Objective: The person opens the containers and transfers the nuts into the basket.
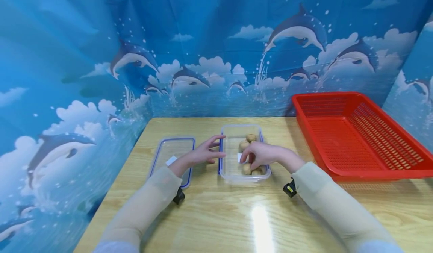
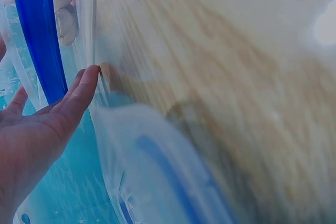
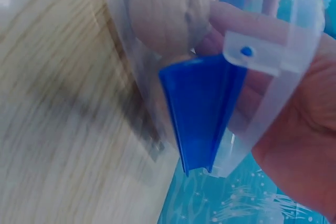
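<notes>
A clear plastic box point(image 1: 231, 162) with blue side clips stands on the table and holds several walnuts point(image 1: 251, 137) along its right side. My right hand point(image 1: 262, 154) reaches in over the right wall, its thumb and fingertips around a walnut point(image 1: 247, 169) near the front. In the right wrist view, a finger meets that side of a walnut point(image 3: 168, 11) behind the blue clip point(image 3: 202, 108). At the box's left wall is my left hand point(image 1: 205, 151), fingers extended and spread. Its fingertips lie by the blue clip point(image 2: 39, 35) in the left wrist view.
A clear lid point(image 1: 176, 147) with a blue seal lies left of the box, partly behind the left forearm. At the right stands a large red plastic basket point(image 1: 311, 140). A dolphin-print curtain point(image 1: 209, 38) hangs behind the wooden table point(image 1: 216, 215).
</notes>
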The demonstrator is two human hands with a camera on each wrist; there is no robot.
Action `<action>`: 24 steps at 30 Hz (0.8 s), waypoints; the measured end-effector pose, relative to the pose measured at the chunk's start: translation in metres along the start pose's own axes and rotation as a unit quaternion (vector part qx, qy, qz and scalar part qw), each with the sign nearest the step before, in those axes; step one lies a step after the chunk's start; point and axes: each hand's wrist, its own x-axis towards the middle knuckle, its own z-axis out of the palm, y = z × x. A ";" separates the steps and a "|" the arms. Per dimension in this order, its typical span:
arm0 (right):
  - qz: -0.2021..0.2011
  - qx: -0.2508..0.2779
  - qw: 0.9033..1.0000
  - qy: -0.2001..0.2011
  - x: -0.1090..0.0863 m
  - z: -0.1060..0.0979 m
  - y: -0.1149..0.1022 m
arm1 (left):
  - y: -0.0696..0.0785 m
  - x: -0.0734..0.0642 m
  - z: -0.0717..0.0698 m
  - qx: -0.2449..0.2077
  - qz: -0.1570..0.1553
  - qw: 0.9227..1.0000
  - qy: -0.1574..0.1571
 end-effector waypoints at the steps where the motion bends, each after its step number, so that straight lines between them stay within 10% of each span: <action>1: -0.003 -0.010 1.000 0.002 0.001 0.000 0.000 | 0.000 0.000 0.000 0.001 0.000 1.000 0.001; 24: 0.043 -0.070 0.997 0.015 0.019 0.010 -0.003 | -0.002 0.001 0.001 -0.004 0.011 1.000 -0.007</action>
